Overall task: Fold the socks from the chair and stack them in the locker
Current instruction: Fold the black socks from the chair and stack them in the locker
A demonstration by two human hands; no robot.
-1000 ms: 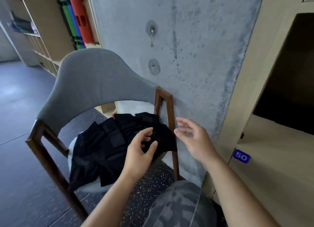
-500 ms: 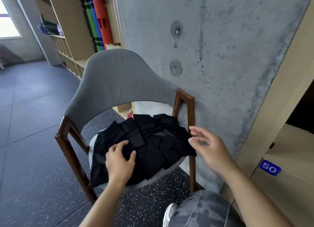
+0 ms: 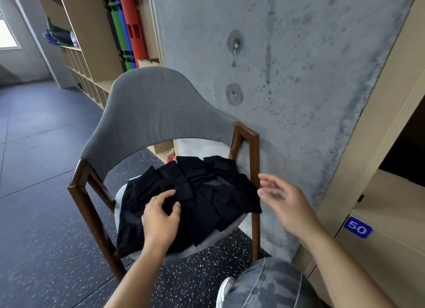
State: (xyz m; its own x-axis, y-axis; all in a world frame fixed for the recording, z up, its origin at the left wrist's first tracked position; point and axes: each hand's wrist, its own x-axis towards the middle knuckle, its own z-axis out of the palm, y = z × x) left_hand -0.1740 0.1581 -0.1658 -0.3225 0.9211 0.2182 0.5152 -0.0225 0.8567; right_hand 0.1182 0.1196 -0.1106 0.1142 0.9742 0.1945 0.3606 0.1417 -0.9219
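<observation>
Left hand is resting on the black socks piled on the chair, fingers curling into the fabric; right hand is hovering beside, fingers apart.

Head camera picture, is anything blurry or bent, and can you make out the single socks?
Head view: the right hand is smeared by motion blur at its fingertips; the left hand is sharp. Wide-angle distortion tilts the concrete wall. The black socks merge into one dark pile, edges faint.

a small blue tag reading "50" in white numerals sits on the beige locker front.
</observation>
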